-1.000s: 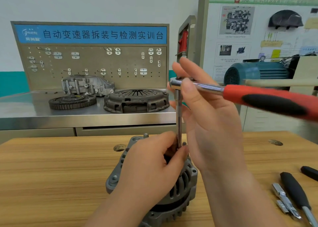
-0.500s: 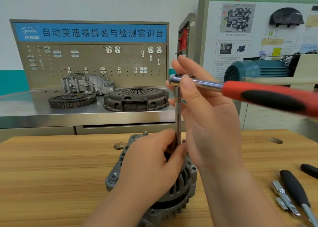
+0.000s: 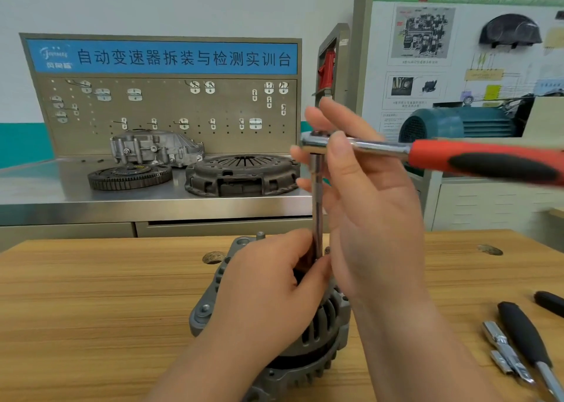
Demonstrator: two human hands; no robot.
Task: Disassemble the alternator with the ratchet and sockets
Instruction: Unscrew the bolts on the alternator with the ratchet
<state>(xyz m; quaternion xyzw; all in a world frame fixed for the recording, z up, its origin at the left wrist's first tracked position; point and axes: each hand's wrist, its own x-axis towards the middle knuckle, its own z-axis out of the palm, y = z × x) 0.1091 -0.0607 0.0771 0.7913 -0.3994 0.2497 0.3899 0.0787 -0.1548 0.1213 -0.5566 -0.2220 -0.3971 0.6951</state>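
Alternator (image 3: 322, 330): grey cast housing with slotted vents and threaded mounting ears on the left, set end-up on the wooden table (image 3: 91, 310). Ratchet (image 3: 427, 154): chrome head and shank, red-and-black grip, held roughly level above the alternator with the handle out to the right; the grip is blurred. Extension bar (image 3: 316, 206): chrome, seated under the ratchet head and run straight down to the alternator's top; lower end is hidden.

Slight swing of ratchet (image 3: 442, 157) about upright extension bar (image 3: 316, 206), handle end higher in view, motion-blurred, thumb of right hand (image 3: 375, 206) carried along at ratchet head.
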